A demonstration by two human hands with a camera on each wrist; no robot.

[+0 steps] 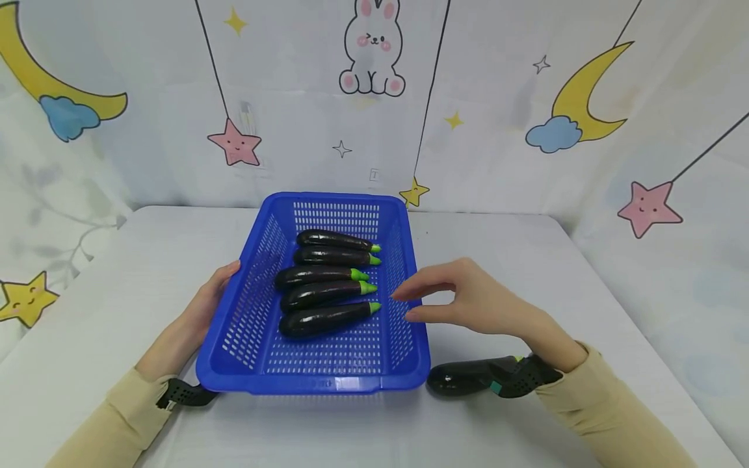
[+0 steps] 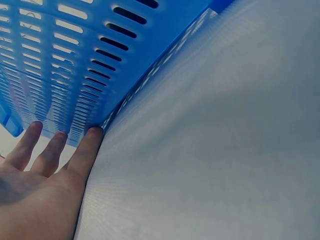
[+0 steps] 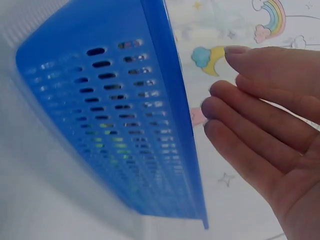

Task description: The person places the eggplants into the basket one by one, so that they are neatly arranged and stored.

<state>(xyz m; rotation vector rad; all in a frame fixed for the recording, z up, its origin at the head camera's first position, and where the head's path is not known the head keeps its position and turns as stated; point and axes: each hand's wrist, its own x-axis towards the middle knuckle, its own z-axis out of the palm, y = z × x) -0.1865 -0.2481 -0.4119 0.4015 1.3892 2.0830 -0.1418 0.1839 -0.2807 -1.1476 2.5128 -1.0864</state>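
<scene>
A blue plastic basket (image 1: 316, 383) with slotted walls sits on the white table. Inside it, several dark eggplants (image 1: 324, 320) lie side by side, their green stem ends pointing right. My left hand (image 1: 201, 312) is at the basket's left side; in the left wrist view its extended fingers (image 2: 86, 155) touch the slotted wall. Over the basket's right rim hovers my right hand (image 1: 474, 296), thumb and fingers apart with nothing between them. Another eggplant (image 1: 462, 378) lies on the table right of the basket, partly hidden by the right wrist's strap.
The white tabletop (image 1: 497, 234) extends around the basket. Behind it and at both sides hangs a pale cloth (image 1: 292, 84) printed with a rabbit, moons and stars. Black bands (image 1: 187, 393) circle both wrists.
</scene>
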